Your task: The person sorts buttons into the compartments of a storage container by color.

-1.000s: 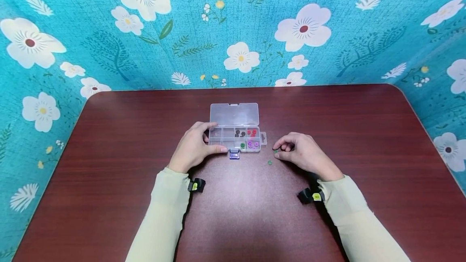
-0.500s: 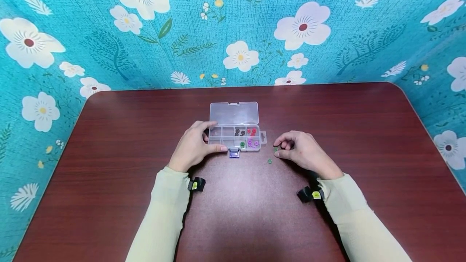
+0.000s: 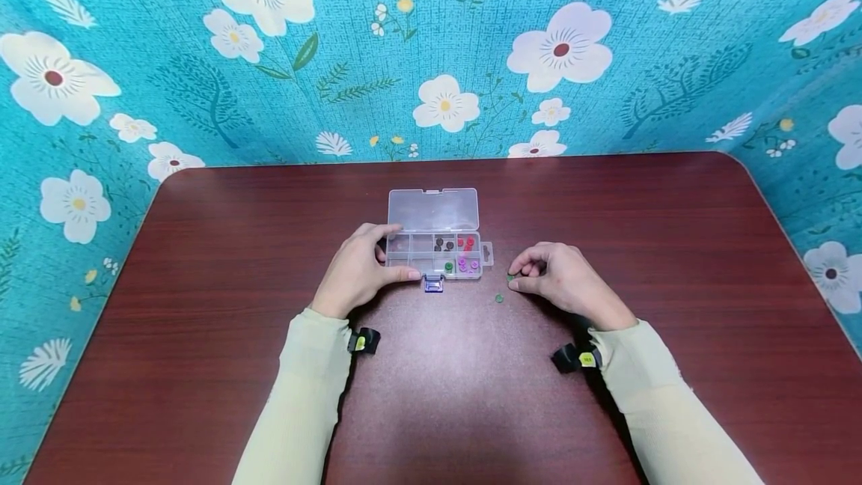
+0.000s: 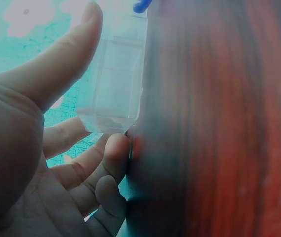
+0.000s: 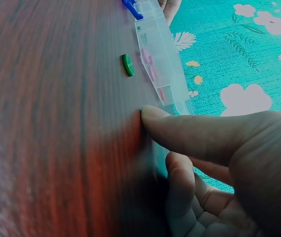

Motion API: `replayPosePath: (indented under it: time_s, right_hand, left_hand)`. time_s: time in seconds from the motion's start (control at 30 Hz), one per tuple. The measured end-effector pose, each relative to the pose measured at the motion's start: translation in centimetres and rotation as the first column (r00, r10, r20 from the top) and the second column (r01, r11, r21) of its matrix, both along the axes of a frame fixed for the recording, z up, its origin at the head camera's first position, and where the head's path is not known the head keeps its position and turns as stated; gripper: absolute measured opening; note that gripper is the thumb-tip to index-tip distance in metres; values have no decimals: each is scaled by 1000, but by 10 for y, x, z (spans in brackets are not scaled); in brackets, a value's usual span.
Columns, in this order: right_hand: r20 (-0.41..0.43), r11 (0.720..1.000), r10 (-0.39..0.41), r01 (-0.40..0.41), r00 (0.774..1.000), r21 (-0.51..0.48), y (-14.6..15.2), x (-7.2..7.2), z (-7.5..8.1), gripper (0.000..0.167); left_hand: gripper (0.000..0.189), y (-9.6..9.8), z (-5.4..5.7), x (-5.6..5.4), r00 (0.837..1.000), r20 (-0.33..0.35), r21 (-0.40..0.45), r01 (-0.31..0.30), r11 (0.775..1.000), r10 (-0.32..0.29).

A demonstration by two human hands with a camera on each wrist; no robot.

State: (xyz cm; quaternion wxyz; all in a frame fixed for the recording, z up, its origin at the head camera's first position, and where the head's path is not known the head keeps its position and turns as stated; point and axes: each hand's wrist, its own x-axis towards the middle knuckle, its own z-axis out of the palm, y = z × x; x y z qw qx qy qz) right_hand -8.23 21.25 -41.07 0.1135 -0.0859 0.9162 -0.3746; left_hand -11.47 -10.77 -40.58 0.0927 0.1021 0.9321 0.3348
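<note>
A clear plastic compartment box (image 3: 423, 254) lies on the table with its lid (image 3: 433, 209) raised at the back. My left hand (image 3: 357, 268) grips its left end, thumb along the front edge and fingers behind. To the right of the box, my right hand (image 3: 562, 279) pinches a small green button (image 3: 510, 277) between thumb and forefinger, close to the tabletop; in the right wrist view the thumb hides it. Another green button (image 5: 127, 65) lies loose on the table between that hand and the box. One green button (image 3: 448, 266) sits in a front compartment.
Purple buttons (image 3: 462, 266) fill the front right compartment. Behind them are red buttons (image 3: 469, 244), with dark buttons (image 3: 444, 245) in the compartment to their left. A blue latch (image 3: 434, 284) hangs at the box front. Floral fabric (image 3: 444, 58) stands behind the table (image 3: 202, 283).
My right hand has shifted very slightly to the right, with its fingertips still at the green button. The left hand and the box stay as they were.
</note>
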Motion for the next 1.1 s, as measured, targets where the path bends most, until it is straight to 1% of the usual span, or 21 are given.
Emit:
replayPosePath:
  time_s: [0.27, 0.47, 0.73, 0.87, 1.1]
  right_hand:
    - [-14, 1000, 10, -10, 1000, 8, 0, -1, 1, 10]
    - [-1, 1000, 7, -7, 1000, 20, 0, -1, 1, 11]
    - [-16, 999, 29, -28, 999, 28, 1, -1, 0, 14]
    - [-13, 999, 28, -27, 1000, 29, 0, 0, 0, 14]
    - [-18, 999, 22, -22, 1000, 32, 0, 1, 2, 13]
  left_hand:
    - [81, 0, 1, 0, 1000, -4, 1, 0, 1000, 0]
    - [81, 0, 2, 1, 1000, 3, 1, 2, 1000, -2]
    - [82, 0, 1, 1, 1000, 5, 4, -2, 1000, 2]
    - [82, 0, 1, 1, 1000, 11, 3, -4, 1000, 4]
    - [82, 0, 0, 1, 1000, 1, 6, 2, 1000, -2]
